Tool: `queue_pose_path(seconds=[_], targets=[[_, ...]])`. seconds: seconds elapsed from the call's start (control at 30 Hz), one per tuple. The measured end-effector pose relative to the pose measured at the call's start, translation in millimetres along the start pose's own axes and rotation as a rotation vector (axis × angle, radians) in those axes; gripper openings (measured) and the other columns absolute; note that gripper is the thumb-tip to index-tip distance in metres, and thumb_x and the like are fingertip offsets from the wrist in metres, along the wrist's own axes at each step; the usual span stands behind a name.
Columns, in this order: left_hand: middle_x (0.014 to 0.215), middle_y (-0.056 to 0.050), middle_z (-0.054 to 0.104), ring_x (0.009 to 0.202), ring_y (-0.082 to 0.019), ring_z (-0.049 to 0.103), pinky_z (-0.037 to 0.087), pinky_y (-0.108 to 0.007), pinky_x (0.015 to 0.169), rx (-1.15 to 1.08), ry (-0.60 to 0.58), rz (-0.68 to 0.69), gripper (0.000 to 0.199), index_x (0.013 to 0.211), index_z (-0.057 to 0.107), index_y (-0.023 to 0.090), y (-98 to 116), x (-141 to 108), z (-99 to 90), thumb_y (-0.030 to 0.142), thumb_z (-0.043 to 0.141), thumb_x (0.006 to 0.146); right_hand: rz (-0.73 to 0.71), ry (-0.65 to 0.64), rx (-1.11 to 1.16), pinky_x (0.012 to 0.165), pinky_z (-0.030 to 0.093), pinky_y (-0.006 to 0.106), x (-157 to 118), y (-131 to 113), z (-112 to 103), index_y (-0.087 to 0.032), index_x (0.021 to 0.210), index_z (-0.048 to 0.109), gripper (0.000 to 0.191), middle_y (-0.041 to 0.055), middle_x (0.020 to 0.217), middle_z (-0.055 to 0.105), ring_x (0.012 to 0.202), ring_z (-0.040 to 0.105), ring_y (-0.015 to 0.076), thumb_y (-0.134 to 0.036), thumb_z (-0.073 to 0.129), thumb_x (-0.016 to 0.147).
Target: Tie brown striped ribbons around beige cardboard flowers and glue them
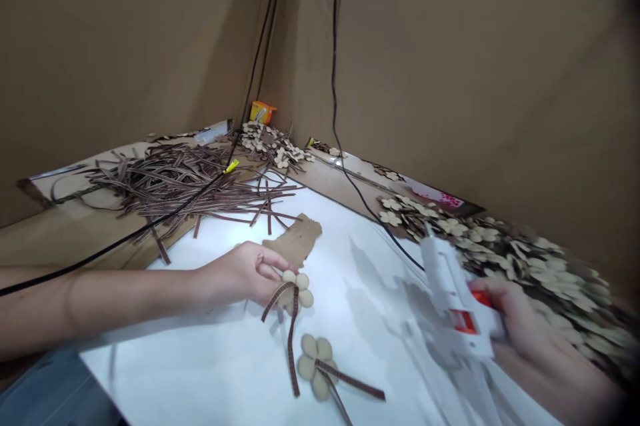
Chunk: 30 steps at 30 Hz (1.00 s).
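Between the fingertips of my left hand point(253, 273) is a beige padded flower point(303, 281), with a brown stitched ribbon point(293, 339) hanging from its middle in two tails. My right hand point(530, 326) grips a white glue gun point(445, 279) with a red trigger; its nozzle points up and away, and the hand is partly blurred. Below the held flower, a second beige flower point(320, 366) lies on the white board point(200, 359), two brown ribbon tails spreading from its centre. A torn piece of brown cardboard point(295, 241) lies just beyond my left hand.
Loose brown ribbons point(185, 179) are heaped at the back left. Flower cut-outs point(545, 266) pile along the right side, with more cut-outs point(260, 139) near an orange box point(262, 112). Black cables point(335, 66) hang across the work area. Cardboard walls point(450, 66) stand behind.
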<state>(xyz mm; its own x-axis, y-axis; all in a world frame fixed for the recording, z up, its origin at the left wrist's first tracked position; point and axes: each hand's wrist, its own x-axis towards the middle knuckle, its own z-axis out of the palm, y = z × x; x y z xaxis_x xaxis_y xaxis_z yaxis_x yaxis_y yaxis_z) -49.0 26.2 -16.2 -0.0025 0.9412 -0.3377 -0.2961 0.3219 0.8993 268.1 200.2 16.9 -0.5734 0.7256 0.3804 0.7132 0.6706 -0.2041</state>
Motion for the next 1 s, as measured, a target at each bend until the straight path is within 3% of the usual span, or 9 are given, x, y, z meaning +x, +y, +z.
queue_pose_path(seconds=[0.13, 0.23, 0.5, 0.6, 0.7, 0.83, 0.93, 1.0], targets=[[0.069, -0.003, 0.072, 0.062, -0.015, 0.068, 0.052, -0.021, 0.057, -0.004, -0.023, 0.020, 0.035, 0.085, 0.068, 0.013, 0, 0, 0.0, 0.026, 0.082, 0.055, 0.006, -0.147, 0.137, 0.074, 0.042, 0.036, -1, 14, 17, -0.026, 0.096, 0.048, 0.033, 0.0094, 0.095, 0.059, 0.085, 0.058, 0.0213, -0.007, 0.042, 0.069], [0.066, -0.002, 0.071, 0.061, -0.014, 0.068, 0.052, -0.020, 0.058, -0.006, -0.033, 0.022, 0.033, 0.081, 0.067, 0.013, 0, 0, 0.0, 0.027, 0.082, 0.055, -0.044, -0.216, 0.142, 0.078, 0.042, 0.039, 0, 25, 21, -0.025, 0.095, 0.052, 0.034, 0.0118, 0.095, 0.060, 0.092, 0.057, 0.0253, -0.006, 0.042, 0.069], [0.064, -0.002, 0.068, 0.057, -0.012, 0.064, 0.051, -0.021, 0.055, 0.025, -0.029, 0.040, 0.039, 0.078, 0.066, 0.012, -3, 2, -2.4, 0.033, 0.084, 0.051, -0.238, -0.273, -0.015, 0.084, 0.043, 0.042, 1, 32, 28, -0.024, 0.106, 0.053, 0.047, 0.0117, 0.106, 0.061, 0.100, 0.055, 0.0274, -0.001, 0.035, 0.068], [0.067, -0.003, 0.069, 0.058, -0.011, 0.064, 0.050, -0.020, 0.056, 0.048, -0.035, 0.043, 0.039, 0.079, 0.066, 0.012, -3, 3, -3.1, 0.033, 0.084, 0.051, -0.319, -0.234, -0.153, 0.084, 0.044, 0.042, 10, 28, 21, -0.024, 0.113, 0.052, 0.052, 0.0135, 0.114, 0.056, 0.103, 0.054, 0.0278, -0.001, 0.034, 0.069], [0.067, -0.002, 0.069, 0.058, -0.012, 0.063, 0.050, -0.022, 0.057, 0.073, -0.027, 0.041, 0.039, 0.080, 0.067, 0.012, -4, 4, -3.4, 0.031, 0.084, 0.050, -0.438, -0.126, -0.251, 0.082, 0.045, 0.041, 20, -7, 1, -0.027, 0.123, 0.043, 0.052, 0.0125, 0.119, 0.052, 0.105, 0.052, 0.0277, -0.006, 0.036, 0.076], [0.064, -0.001, 0.067, 0.055, -0.013, 0.062, 0.049, -0.023, 0.056, 0.080, -0.013, 0.044, 0.038, 0.082, 0.066, 0.012, -1, 1, -0.9, 0.028, 0.082, 0.052, -0.685, -0.001, -0.160, 0.078, 0.046, 0.037, 23, -100, -18, -0.025, 0.121, 0.045, 0.035, 0.0097, 0.113, 0.054, 0.101, 0.052, 0.0248, -0.023, 0.041, 0.086], [0.060, 0.001, 0.065, 0.054, -0.012, 0.061, 0.046, -0.021, 0.053, 0.096, -0.033, 0.063, 0.028, 0.077, 0.065, 0.012, 4, -3, 2.0, 0.023, 0.079, 0.055, -0.865, 0.014, -0.071, 0.077, 0.044, 0.040, 24, -163, -10, -0.017, 0.115, 0.052, 0.031, 0.0100, 0.103, 0.059, 0.088, 0.053, 0.0245, -0.022, 0.047, 0.085], [0.056, 0.004, 0.061, 0.055, -0.011, 0.059, 0.043, -0.018, 0.051, 0.110, -0.037, 0.096, 0.019, 0.066, 0.062, 0.013, 6, -5, 3.1, 0.015, 0.077, 0.054, -0.898, -0.029, -0.060, 0.076, 0.042, 0.039, 25, -187, 1, -0.017, 0.113, 0.056, 0.029, 0.0080, 0.097, 0.061, 0.084, 0.053, 0.0228, -0.016, 0.050, 0.085]])
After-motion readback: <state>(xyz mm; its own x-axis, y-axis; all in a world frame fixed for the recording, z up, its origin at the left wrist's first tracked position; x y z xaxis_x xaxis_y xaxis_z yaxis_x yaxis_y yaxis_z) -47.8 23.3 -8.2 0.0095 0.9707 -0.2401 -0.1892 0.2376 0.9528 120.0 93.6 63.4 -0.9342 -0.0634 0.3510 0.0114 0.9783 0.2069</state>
